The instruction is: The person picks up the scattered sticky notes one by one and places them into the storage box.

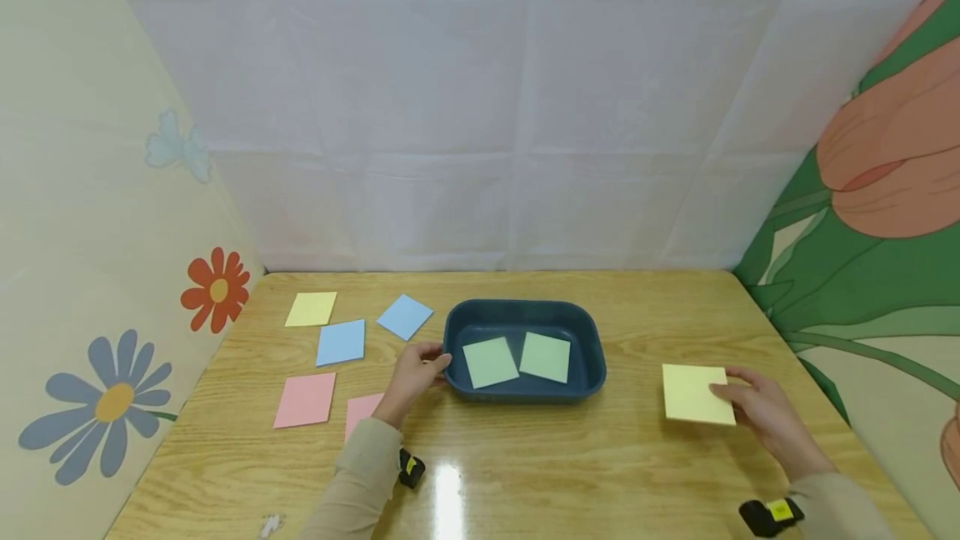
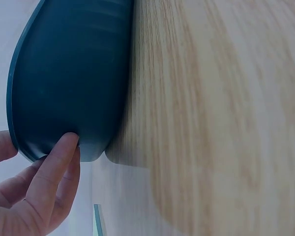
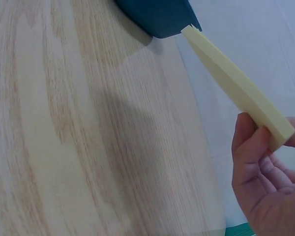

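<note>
At the middle of the table stands a dark blue-green tray (image 1: 525, 312) with rounded corners. Two pale green sticky note pads (image 1: 491, 362) lie flat inside it, side by side. My left hand (image 1: 417, 373) grips the tray's left end, thumb at the rim and fingers against the outer wall (image 2: 64, 88). Off to the right, my right hand (image 1: 761, 411) pinches a yellow sticky note pad (image 1: 693, 394) by its right edge. In the right wrist view that pad (image 3: 241, 88) is held above the table, its thick edge showing and its shadow on the wood below.
Left of the tray lie a yellow pad (image 1: 311, 309), two blue pads (image 1: 341, 343) and two pink pads (image 1: 304, 400), one partly hidden by my left arm. A small white item (image 1: 271, 525) sits at the front left. A white-covered wall (image 1: 480, 107) borders the wooden table (image 1: 637, 473).
</note>
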Demonstrator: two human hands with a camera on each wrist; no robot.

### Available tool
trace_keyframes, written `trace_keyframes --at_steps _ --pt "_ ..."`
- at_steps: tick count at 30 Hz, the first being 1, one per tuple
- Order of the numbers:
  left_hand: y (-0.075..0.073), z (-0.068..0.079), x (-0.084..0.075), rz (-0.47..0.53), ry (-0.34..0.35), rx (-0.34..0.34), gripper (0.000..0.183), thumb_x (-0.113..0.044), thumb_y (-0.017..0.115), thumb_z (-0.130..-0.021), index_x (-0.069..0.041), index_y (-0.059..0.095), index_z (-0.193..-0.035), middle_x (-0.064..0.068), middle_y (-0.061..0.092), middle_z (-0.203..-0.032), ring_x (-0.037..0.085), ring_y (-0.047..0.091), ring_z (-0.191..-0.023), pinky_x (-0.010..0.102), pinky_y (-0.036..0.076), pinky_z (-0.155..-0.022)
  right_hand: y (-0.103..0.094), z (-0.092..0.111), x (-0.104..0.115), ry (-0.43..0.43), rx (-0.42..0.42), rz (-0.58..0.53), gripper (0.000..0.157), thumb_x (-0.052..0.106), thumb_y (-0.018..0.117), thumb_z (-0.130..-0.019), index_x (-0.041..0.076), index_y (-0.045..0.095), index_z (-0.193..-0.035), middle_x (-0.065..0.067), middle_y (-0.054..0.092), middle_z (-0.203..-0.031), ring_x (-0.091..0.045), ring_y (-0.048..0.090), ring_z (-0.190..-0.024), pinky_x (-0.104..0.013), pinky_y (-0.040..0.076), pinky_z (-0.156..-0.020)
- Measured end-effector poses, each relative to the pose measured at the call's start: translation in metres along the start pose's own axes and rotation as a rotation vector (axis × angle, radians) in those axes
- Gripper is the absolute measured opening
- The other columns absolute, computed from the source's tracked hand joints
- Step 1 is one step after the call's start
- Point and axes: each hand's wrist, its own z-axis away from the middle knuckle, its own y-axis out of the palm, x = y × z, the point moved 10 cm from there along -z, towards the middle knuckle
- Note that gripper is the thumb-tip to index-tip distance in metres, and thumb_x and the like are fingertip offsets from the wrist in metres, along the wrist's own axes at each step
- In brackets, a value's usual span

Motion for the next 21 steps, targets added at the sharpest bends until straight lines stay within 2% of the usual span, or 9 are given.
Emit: trace_keyframes --at_steps 5,11,21 --pt "0.0 -0.001 0.002 0.0 -0.008 -0.002 0.025 -0.002 0.056 -0.089 0.012 0.059 -0.11 0.017 0.057 -0.092 0.016 0.059 -0.068 0.036 0.057 -0.066 0.001 -0.002 0.004 -0.001 -0.001 0.024 0.074 0.025 0.051 -0.094 -0.016 0.009 -0.139 0.007 0.05 -0.089 -0.004 0.049 -0.073 -0.023 0.047 -0.066" --pt "-0.001 -0.002 0.004 0.007 -0.024 -0.008 0.025 -0.002 0.057 -0.089 0.011 0.059 -0.11 0.017 0.057 -0.093 0.016 0.059 -0.068 0.034 0.057 -0.064 0.005 -0.005 0.009 -0.001 0.006 0.031 0.074 0.026 0.051 -0.095 -0.016 0.009 -0.139 0.003 0.052 -0.098 -0.002 0.051 -0.078 -0.022 0.048 -0.07" --pt "-0.001 -0.002 0.003 0.023 -0.033 -0.004 0.026 -0.002 0.057 -0.089 0.012 0.058 -0.111 0.017 0.056 -0.093 0.014 0.058 -0.067 0.036 0.057 -0.066 0.01 -0.008 0.019 -0.075 -0.021 0.03 0.067 0.021 0.05 -0.095 -0.017 0.013 -0.137 0.005 0.054 -0.088 -0.004 0.052 -0.072 -0.024 0.049 -0.066"
